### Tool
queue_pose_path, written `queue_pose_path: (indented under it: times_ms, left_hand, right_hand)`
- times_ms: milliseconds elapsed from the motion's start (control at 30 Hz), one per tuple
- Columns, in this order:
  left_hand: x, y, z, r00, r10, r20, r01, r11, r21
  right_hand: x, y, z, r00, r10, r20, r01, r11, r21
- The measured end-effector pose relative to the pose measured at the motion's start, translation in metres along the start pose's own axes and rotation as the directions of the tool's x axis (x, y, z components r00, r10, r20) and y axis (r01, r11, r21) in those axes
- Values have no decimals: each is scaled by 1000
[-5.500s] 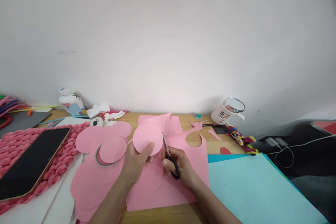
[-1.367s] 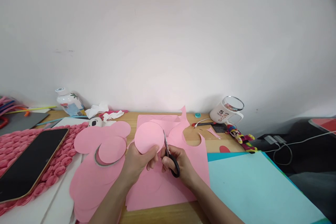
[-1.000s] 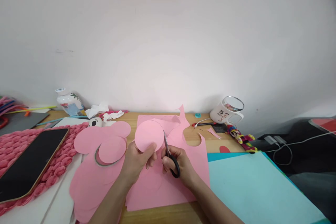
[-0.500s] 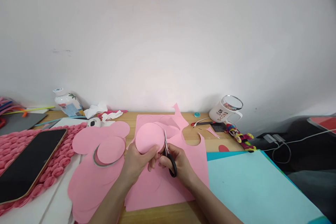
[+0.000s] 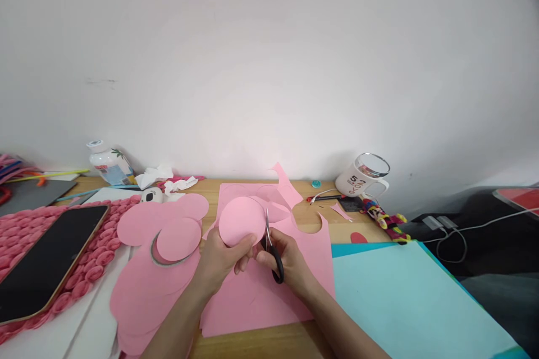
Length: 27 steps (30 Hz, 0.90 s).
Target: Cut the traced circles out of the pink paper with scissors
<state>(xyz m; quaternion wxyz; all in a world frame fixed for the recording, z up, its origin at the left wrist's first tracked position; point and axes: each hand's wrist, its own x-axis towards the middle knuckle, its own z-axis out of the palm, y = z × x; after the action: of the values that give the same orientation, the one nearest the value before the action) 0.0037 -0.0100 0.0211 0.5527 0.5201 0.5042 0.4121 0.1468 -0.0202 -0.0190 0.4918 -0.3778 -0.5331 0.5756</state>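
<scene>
A pink paper circle [image 5: 241, 220] is pinched by its lower edge between the thumb and fingers of my left hand [image 5: 223, 258]. My right hand [image 5: 286, 261] grips black-handled scissors [image 5: 277, 261], thumb and fingers around the loops. The blades point up and away from me along the circle's right edge. A trailing strip of pink paper shows behind the circle. Under both hands lie stacked pink paper sheets [image 5: 269, 311], one with a round piece cut out of its right side. To the left, several pink paper circles [image 5: 179, 239] overlap in a pile.
A phone [image 5: 46, 261] lies on a pink rosette-textured piece [image 5: 99, 258] at left. Along the wall stand a white bottle [image 5: 110, 165] and a white mug [image 5: 357, 179]. Light blue paper [image 5: 412, 291] covers the right; a small colourful doll [image 5: 385, 220] lies behind it.
The scissors have shifted slightly, with their tips a little lower beside the circle. My left hand keeps its hold on the circle, which has turned only slightly.
</scene>
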Motion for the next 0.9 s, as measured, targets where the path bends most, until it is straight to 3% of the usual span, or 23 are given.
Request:
queue_pose_path:
  times_ms: [367, 900]
  left_hand:
    - [0, 2, 1, 999, -21, -49, 21, 1000, 0]
    - [2, 0, -1, 1000, -2, 17, 1, 999, 45]
  right_hand:
    - [0, 1, -2, 999, 16, 41, -16, 1000, 18]
    - [0, 0, -1, 1000, -15, 19, 15, 1000, -7]
